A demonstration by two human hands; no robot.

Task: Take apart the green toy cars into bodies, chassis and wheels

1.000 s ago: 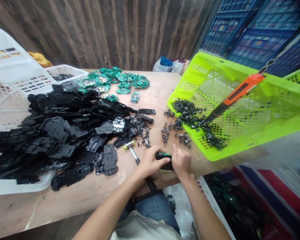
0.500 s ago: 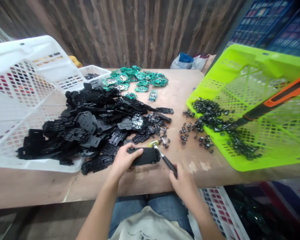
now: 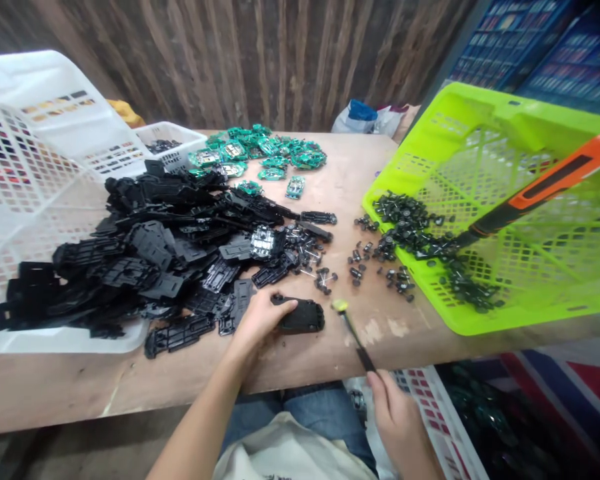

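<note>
Nearest, the right hand point(image 3: 397, 403) had its grip wrapped around the handle of a small hammer point(image 3: 353, 333), whose yellowish head sat just beside the black base plate point(image 3: 303, 315), not touching it. The left hand point(image 3: 265, 317) pinched that plate by its left end, thumb on top, near the front edge of the desk point(image 3: 180, 383). Whether work on this plate was complete could not be told. Plenty seemed left: beyond it lay loose wheel axles point(image 3: 313, 248) and, to the left, a large heap of black plates point(image 3: 153, 247), untouched by either hand. More axles spilled from a lime-green basket point(image 3: 433, 130). Farthest back, green car bodies point(image 3: 260, 148) lay in a cluster, apart from both hands.
</note>
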